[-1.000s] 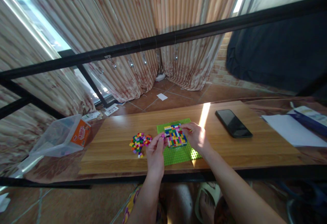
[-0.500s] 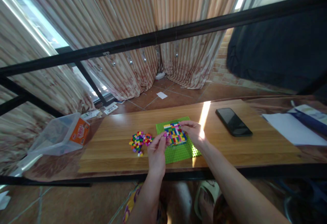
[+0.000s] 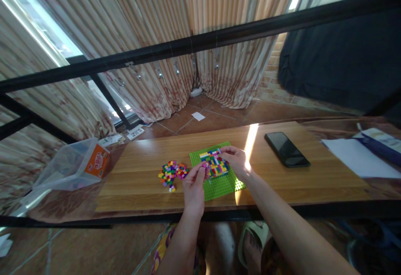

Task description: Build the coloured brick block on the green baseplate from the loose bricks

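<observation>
A green studded baseplate (image 3: 219, 188) lies on the wooden board, bearing a block of multicoloured toy bricks (image 3: 216, 164) packed side by side. My left hand (image 3: 194, 181) is at the plate's left edge, thumb and fingers pinched on a small pink brick (image 3: 205, 165). At the upper right of the brick block is my right hand (image 3: 234, 159), its fingertips closed together and touching the bricks; whether a piece is between them is too small to tell. Left of my left hand lies a pile of loose small bricks (image 3: 169, 172) in many colours.
A black phone (image 3: 286, 149) lies on the right of the wooden board (image 3: 134, 191). White papers (image 3: 357, 158) are at the far right. To the left stands a clear plastic box (image 3: 67, 166) with an orange label. A black bar (image 3: 188, 47) crosses beyond the table, before curtains.
My left hand has shifted slightly right with the pink brick. The baseplate has moved or turned a little. My right hand stays at the block's upper right.
</observation>
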A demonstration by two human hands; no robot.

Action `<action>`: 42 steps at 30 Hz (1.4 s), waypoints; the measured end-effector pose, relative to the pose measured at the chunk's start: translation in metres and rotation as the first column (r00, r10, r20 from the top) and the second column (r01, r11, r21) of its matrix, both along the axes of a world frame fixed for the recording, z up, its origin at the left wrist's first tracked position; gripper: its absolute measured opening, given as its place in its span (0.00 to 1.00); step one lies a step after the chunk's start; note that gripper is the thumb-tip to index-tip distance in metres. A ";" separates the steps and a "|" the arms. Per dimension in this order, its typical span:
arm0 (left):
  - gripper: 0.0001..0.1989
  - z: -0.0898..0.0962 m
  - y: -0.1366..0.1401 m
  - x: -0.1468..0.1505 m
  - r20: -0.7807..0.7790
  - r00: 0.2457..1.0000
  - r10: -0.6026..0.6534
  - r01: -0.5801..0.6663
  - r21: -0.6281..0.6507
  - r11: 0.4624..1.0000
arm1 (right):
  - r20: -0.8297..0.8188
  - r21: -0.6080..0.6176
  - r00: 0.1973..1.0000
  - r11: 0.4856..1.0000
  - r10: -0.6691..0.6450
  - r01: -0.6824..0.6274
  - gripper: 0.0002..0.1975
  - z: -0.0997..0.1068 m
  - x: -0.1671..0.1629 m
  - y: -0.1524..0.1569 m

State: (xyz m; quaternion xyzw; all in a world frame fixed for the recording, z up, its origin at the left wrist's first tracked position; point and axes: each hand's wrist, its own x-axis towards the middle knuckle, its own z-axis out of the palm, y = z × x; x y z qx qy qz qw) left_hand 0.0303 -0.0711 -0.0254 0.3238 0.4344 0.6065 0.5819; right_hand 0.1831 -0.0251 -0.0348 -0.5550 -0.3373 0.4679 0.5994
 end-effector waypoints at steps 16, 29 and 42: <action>0.14 0.000 0.010 -0.001 0.115 0.990 0.086 -0.077 -0.081 0.994 | 0.284 0.021 0.953 0.993 0.106 -0.117 0.20 -0.003 0.007 0.003; 0.15 0.010 0.008 -0.004 0.071 0.997 0.029 -0.026 -0.042 0.999 | 0.590 0.319 0.795 0.945 -0.139 -0.071 0.15 0.022 -0.001 -0.029; 0.15 0.020 -0.004 0.000 -0.110 0.990 -0.082 0.092 0.089 0.992 | 0.599 0.226 0.786 0.908 0.157 -0.353 0.11 0.038 -0.021 -0.044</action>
